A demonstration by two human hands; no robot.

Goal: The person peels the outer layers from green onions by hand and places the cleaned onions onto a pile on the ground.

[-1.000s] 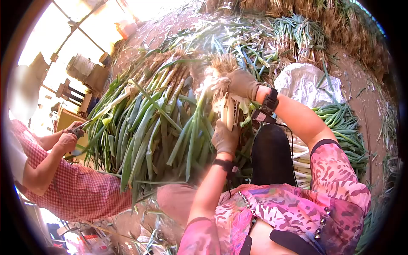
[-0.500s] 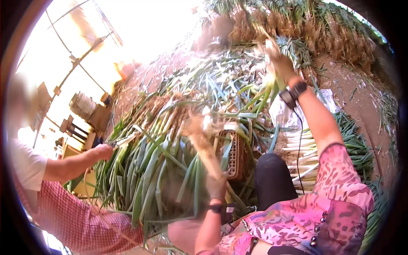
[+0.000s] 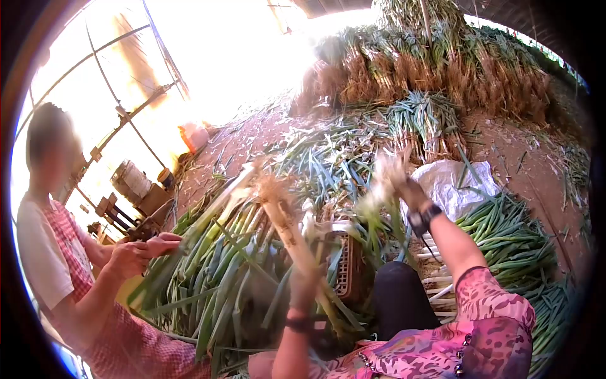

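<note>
My left hand [image 3: 305, 287] is closed around large green onions [image 3: 290, 230], their roots pointing up and away. Blurred by motion, my right hand [image 3: 410, 191] is over the middle of the heap, with pale peeled onion leaves [image 3: 386, 180] at its fingers; it appears closed on them. Under and left of my left hand lies a thick pile of green onions [image 3: 214, 278] with long green leaves. Cleaned onions with white stems [image 3: 442, 284] lie to the right of my knee.
A co-worker [image 3: 63, 252] at the left handles an onion with both hands. A brown plastic crate [image 3: 349, 268] stands before my knee. A white sack [image 3: 451, 183] lies at the right. Rooted onion bundles [image 3: 435, 69] are stacked at the back; loose leaves [image 3: 315, 151] litter the ground.
My right hand has come down and nearer from the far side of the heap. The left hand still holds its onions. The co-worker's hands now meet on an onion. The view has tilted up.
</note>
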